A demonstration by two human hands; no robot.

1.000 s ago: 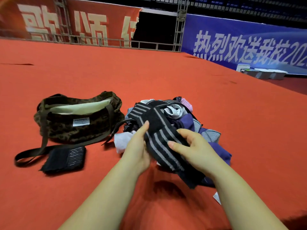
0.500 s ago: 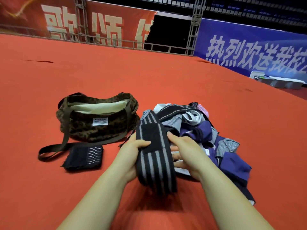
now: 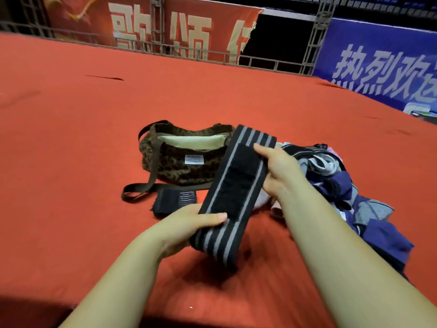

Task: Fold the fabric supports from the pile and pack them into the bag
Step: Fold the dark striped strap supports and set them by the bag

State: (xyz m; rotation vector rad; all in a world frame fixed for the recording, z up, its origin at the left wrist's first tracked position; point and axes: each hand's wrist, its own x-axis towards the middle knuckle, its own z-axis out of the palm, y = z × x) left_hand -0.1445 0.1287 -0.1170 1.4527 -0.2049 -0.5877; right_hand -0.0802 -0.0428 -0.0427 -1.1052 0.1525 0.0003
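The strap you're holding is a long black elastic support with grey stripes and a black fuzzy patch, probably hook-and-loop, down its middle. It's up off the carpet, stretched between your hands, far end raised in front of the bag, near end low by your left wrist

Handling, as a guess: light, soft, stretchy, no stiffness of its own, so it'll sag wherever you don't support it. Not fragile, not slippery; the knit should grip skin well. The patch will likely snag on the other fabrics if it brushes them, so keep it facing inward when you fold. Take it by the ends or long edges, not the middle

Left hand: grips the near end, thumb laid across the top face, fingers curled underneath and hidden

Right hand: holds the far end along its right edge, thumb on the striped face beside the patch, fingers wrapped behind

Bag sits just beyond the strap, mouth open, pale lining showing, its webbing strap looped on the carpet. A folded support lies on the carpet in front of the bag, not yet packed

Pile of purple, grey and black supports is to your right, near your right forearm; plenty left to fold
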